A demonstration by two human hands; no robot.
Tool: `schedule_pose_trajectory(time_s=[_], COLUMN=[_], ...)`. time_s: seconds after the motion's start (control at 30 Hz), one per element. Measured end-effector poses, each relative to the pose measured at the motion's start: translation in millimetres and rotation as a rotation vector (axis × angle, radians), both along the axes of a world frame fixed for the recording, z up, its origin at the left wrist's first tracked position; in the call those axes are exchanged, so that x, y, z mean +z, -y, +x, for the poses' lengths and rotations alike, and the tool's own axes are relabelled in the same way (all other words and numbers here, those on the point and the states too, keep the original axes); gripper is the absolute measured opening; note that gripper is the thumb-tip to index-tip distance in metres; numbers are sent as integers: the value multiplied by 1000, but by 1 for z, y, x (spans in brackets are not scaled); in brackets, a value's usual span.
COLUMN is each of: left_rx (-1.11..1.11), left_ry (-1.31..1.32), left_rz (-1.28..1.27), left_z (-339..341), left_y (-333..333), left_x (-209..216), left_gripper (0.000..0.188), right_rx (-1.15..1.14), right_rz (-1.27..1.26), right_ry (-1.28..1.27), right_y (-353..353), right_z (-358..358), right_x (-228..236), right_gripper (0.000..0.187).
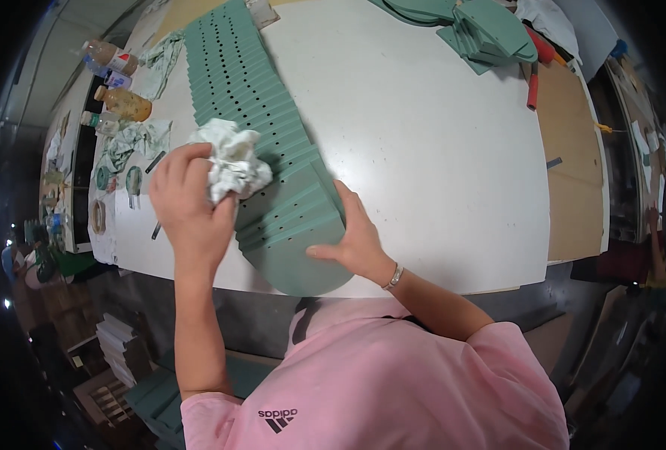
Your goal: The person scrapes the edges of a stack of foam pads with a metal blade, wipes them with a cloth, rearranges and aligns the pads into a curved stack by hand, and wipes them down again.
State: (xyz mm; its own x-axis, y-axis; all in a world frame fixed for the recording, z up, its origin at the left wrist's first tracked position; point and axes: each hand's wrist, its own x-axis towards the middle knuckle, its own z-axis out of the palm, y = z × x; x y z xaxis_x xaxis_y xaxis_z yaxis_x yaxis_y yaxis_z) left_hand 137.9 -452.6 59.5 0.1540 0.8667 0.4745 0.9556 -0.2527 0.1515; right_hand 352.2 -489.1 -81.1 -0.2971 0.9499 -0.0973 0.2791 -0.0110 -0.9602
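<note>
Head view. My left grip (pixel 186 187), left of the centre of the frame, is closed around a crumpled white cloth (pixel 235 161), which bulges out past the thumb and fingers. The cloth is above a strip of green panels (pixel 258 109), overlapped in steps and pierced by rows of dark holes; this strip runs from the upper left of the frame down to the lower centre, where it ends in a rounded panel (pixel 295 266). My right grip (pixel 359 240), just right of centre, is spread wide: the thumb rests on the rounded panel, the fingers lie along the strip's right edge. A bracelet (pixel 394 276) circles the right wrist. Beneath lies a white tabletop (pixel 438 172). At the upper left stand or lie several bottles, one holding orange liquid (pixel 129 105), with a pale patterned rag (pixel 134 144) just below them and a tan tape roll (pixel 98 216) lower still. At the upper right are further green pieces (pixel 494 30), with a red-handled tool (pixel 533 86) beside them.
</note>
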Motion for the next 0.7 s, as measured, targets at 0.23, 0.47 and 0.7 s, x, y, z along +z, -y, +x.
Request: schedule_pose_trajectory(time_s=[0.23,0.47,0.7], left_rx=[-35,22,-16], left_ry=[26,564,430], left_rz=[-69,-122,-40], left_z=[40,21,35], left_y=[5,-4,-6], left_x=[-42,-14,-37], left_gripper=[37,43,36], right_rx=[1,-5,-4], right_rz=[43,8,21], right_ry=[24,62,56], right_y=[1,0,0], right_z=[-2,2,-1], right_x=[-1,4,3], right_gripper=[117,117,116])
